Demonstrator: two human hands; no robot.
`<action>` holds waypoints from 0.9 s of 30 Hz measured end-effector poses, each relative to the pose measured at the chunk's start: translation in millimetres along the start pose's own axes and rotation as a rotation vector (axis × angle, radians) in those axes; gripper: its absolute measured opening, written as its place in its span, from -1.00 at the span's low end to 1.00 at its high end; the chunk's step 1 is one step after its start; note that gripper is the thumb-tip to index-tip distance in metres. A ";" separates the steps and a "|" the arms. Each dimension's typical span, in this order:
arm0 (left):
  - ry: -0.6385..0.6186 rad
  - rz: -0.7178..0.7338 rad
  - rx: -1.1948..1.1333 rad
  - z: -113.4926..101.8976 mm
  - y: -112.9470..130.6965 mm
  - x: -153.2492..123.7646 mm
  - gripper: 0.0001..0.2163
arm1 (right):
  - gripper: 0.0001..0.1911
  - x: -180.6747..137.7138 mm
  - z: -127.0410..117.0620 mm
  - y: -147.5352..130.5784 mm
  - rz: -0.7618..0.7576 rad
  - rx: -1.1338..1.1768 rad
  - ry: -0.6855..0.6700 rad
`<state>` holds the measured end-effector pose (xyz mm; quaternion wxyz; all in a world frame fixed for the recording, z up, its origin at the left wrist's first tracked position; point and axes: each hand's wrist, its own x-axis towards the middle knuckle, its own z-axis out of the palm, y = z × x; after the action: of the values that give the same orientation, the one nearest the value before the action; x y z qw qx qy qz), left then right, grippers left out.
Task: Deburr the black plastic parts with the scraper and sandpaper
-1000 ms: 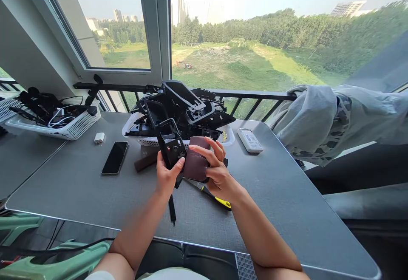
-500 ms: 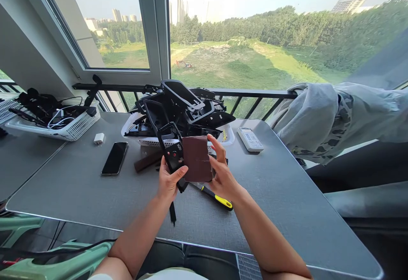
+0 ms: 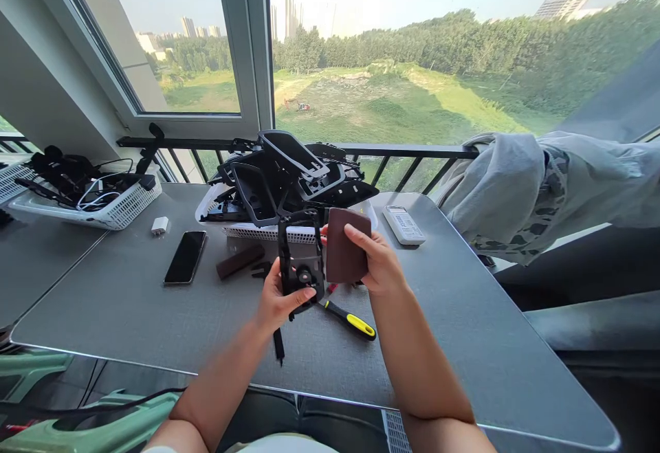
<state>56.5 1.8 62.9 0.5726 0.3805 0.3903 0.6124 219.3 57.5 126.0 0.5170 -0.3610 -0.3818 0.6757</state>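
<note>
My left hand (image 3: 281,300) is closed on the lower part of a black plastic frame (image 3: 304,275), which has an opening in its upper half and a round part below. In my right hand (image 3: 379,260) is a flat dark-brown panel (image 3: 343,253) with rounded corners, thumb on its near face. Panel and frame are held side by side above the table. Below them on the table lies a screwdriver-like tool with a black and yellow handle (image 3: 355,322); its tip is hidden. Left of the frame rests a brown block (image 3: 240,261), close to a black part (image 3: 262,271).
Behind my hands, a white basket (image 3: 209,209) is heaped with black plastic parts (image 3: 289,164). Another basket (image 3: 121,212) at left holds cables. A phone (image 3: 185,258), a white charger (image 3: 159,225) and a white device (image 3: 405,225) lie on the grey table (image 3: 464,343). Cloth (image 3: 505,192) hangs at right.
My right hand has moved the brown panel to the right and turned it, away from the frame. The black frame in my left hand has turned to face me more fully.
</note>
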 end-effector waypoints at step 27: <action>-0.276 0.117 0.322 28.8 71.2 56.3 -0.76 | -0.68 -27.8 -3.0 -8.6 -0.385 -0.444 0.046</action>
<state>51.0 56.4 140.7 0.5160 0.5692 0.3782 0.5165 231.2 32.4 134.9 0.5527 -0.4014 -0.5700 0.4567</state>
